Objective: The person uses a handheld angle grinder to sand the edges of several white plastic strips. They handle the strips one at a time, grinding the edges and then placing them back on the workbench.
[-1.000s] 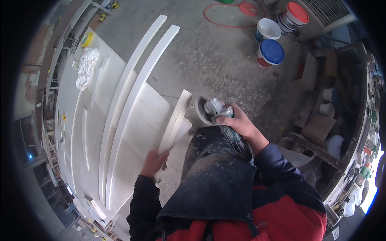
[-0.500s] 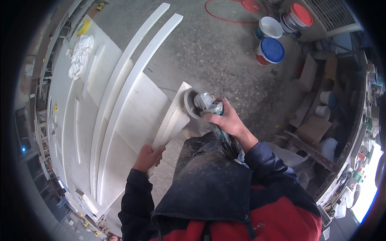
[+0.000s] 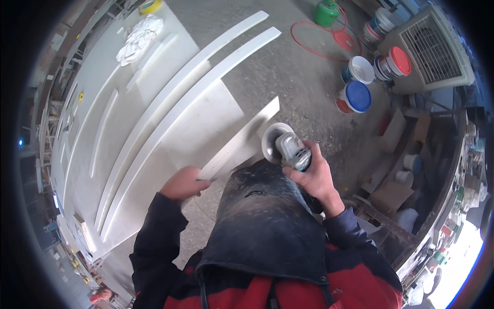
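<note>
My right hand (image 3: 315, 172) is wrapped round the head end of an angle grinder (image 3: 294, 149), whose pale disc (image 3: 270, 140) faces left. Fingers of my left hand (image 3: 184, 184) close on the near end of a white strip (image 3: 239, 138) that slants away to the upper right. A small gap shows between the disc and the strip's right edge. The grinder's body runs back toward my dark apron (image 3: 262, 216) and is partly hidden by my hand. Left of the strip, two long white curved pieces (image 3: 175, 114) lie on a large pale table (image 3: 154, 175).
A crumpled white cloth (image 3: 140, 38) and a yellow roll (image 3: 151, 6) lie at the table's far end. Buckets with blue (image 3: 358, 97) and red (image 3: 400, 60) lids stand on the floor, near a red hose (image 3: 294, 38) and a green gas bottle (image 3: 326, 13). Cartons (image 3: 393, 193) crowd the right side.
The strip has tilted further right, with its far end shifted up and right. The grinder has moved right, from touching the strip to a little apart. The whole view has turned somewhat.
</note>
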Motion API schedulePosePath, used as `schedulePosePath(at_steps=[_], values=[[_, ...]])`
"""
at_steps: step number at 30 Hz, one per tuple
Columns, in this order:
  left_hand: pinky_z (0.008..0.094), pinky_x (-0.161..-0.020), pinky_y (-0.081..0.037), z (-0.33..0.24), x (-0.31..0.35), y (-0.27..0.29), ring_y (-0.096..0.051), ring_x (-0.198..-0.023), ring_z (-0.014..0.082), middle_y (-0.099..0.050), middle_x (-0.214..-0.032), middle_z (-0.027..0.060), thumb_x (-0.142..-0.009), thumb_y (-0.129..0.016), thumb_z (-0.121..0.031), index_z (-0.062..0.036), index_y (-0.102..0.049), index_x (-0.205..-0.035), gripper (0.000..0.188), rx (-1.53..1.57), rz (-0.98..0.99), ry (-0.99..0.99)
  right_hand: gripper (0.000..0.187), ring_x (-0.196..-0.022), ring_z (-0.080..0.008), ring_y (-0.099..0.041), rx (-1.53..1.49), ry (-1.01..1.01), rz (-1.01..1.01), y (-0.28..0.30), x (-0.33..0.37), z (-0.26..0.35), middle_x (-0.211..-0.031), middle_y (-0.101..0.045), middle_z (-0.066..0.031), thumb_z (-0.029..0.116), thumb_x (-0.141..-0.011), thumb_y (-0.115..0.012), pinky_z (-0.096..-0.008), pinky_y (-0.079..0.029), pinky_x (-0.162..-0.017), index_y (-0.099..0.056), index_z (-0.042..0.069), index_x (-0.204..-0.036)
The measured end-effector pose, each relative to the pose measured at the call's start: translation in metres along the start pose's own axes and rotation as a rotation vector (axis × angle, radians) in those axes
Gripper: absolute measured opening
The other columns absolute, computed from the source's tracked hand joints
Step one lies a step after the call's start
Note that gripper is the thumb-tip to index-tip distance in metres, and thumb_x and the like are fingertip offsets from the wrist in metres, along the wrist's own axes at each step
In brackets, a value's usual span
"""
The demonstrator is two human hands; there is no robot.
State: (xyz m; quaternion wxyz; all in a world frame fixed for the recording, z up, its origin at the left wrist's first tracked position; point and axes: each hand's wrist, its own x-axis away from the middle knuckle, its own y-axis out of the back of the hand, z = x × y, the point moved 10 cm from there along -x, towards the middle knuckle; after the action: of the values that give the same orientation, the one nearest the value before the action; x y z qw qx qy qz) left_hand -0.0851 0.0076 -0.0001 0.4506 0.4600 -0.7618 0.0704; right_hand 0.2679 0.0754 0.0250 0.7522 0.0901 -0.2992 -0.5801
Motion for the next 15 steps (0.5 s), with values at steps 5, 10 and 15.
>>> schedulePosePath(at_steps=[5, 10, 15], values=[[0.0437, -0.067, -0.052, 0.032, 0.039, 0.012, -0.067, -0.068, 0.0291, -0.068, -0.079, 0.0175, -0.093, -0.069, -0.023, 0.0043, -0.069, -0.096, 0.028, -0.068, -0.069, -0.029, 0.086, -0.108, -0.0441, -0.072, 0.186, 0.167, 0.147, -0.051, 0.013, 0.049, -0.116, -0.074, -0.0233, 0.035, -0.077, -0.089, -0.0499, -0.059, -0.092, -0.048, 0.011, -0.148], [0.0515, -0.076, -0.049, 0.02, 0.04, 0.013, -0.065, -0.081, 0.0447, -0.068, -0.085, 0.0261, -0.094, -0.067, -0.026, 0.0041, -0.068, -0.098, 0.03, -0.118, -0.147, -0.117, 0.092, -0.101, -0.043, -0.072, 0.359, 0.398, 0.31, -0.11, 0.032, 0.095, -0.116, -0.069, -0.0231, 0.034, -0.074, -0.09, -0.0507, -0.06, -0.089, -0.047, 0.011, -0.151], [0.053, -0.076, -0.049, 0.013, 0.036, 0.013, -0.065, -0.084, 0.0471, -0.068, -0.085, 0.0268, -0.093, -0.067, -0.024, 0.0041, -0.069, -0.098, 0.029, -0.202, -0.192, -0.195, 0.087, -0.104, -0.0431, -0.072, 0.366, 0.368, 0.357, -0.129, 0.036, 0.105, -0.119, -0.07, -0.0231, 0.033, -0.077, -0.088, -0.0504, -0.06, -0.09, -0.047, 0.012, -0.151]])
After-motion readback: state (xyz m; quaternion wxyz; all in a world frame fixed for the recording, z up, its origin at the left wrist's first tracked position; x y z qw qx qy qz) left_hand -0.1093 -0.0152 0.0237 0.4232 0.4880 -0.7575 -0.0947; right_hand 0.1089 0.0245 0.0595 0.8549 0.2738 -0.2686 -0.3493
